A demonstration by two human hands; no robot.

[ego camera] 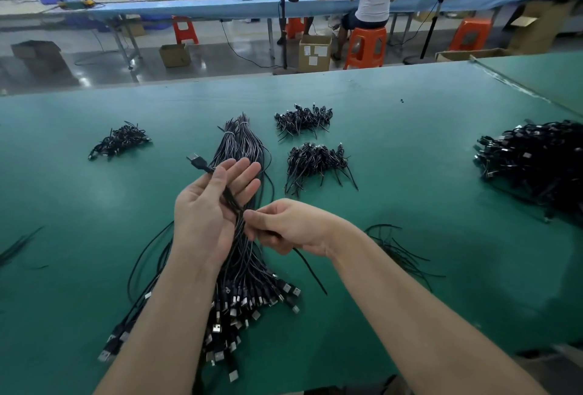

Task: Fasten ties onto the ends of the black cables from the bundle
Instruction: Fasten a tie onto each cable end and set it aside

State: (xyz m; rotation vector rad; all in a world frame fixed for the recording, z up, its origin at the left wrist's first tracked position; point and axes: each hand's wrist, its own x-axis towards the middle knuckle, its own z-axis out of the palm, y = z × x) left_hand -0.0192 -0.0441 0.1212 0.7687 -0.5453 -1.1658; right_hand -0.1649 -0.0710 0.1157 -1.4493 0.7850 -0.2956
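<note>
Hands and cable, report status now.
Left hand open, cable across palm. Right hand pinching cable. Bundle on table beneath. Nothing blocking.

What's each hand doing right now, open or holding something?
Left hand: open, fingers straight, a cable lying across the palm.
Right hand: closed, pinching the same cable.

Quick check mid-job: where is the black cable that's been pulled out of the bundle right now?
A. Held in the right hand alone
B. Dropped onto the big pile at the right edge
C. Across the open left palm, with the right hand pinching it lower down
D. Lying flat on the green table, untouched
C: the single black cable lies across the left hand, its fingers straight, while the right hand pinches it.
</note>
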